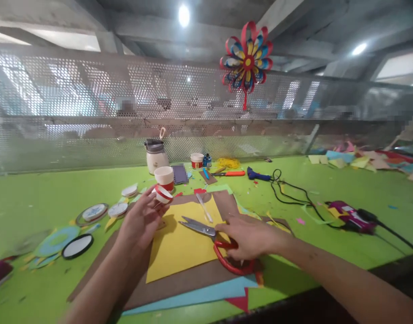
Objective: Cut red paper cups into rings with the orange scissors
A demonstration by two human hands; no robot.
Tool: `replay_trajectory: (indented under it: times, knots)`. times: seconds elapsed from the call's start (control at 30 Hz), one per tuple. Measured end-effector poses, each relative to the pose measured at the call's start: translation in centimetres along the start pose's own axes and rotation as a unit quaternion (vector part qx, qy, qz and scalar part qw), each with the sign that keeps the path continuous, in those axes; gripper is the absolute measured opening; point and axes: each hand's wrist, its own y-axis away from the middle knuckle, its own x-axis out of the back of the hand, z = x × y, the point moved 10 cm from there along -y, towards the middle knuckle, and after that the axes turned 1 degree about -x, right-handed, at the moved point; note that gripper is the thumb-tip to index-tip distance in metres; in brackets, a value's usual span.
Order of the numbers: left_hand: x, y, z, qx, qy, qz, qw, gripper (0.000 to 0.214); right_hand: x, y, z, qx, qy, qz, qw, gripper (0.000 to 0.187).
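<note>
My left hand (146, 220) pinched a red-banded white piece (163, 195) and my right hand (249, 234) gripped the scissors (200, 227), whose parted blades, slipping, could nick the yellow paper (179, 252) beneath.

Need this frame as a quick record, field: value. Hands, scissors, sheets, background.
left_hand: left hand holds a small white piece with a red band
right_hand: right hand at the scissors' red handles; grip unclear
scissors_blades: parted, over the yellow sheet
under_yellow_sheet: brown sheet
behind_left_hand: red-and-white cup
hanging_above_table: multicolored flower ornament
</note>
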Motion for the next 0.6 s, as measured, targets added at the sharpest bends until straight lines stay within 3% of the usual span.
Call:
replay_trajectory:
  times: [0.1,0.2,0.43,0.6]
  knots:
    - [0.1,0.0,0.0,0.003,-0.024,0.006,1.000,0.024,-0.8,-0.3,-0.8,-0.001,-0.002,0.006,1.000,0.062]
    - [0.0,0.0,-0.3,0.012,-0.048,0.000,0.999,0.032,-1.3,-1.0,-0.6,-0.009,-0.015,0.013,1.000,0.065]
    - [0.9,-0.5,-0.5,0.025,-0.079,0.020,0.996,0.054,-1.8,-1.1,1.9,-0.082,-0.107,0.053,0.989,0.038]
    - [1.6,-0.2,-0.8,0.036,-0.064,0.058,0.996,0.051,-0.9,0.2,3.3,-0.120,-0.232,0.122,0.958,0.024]
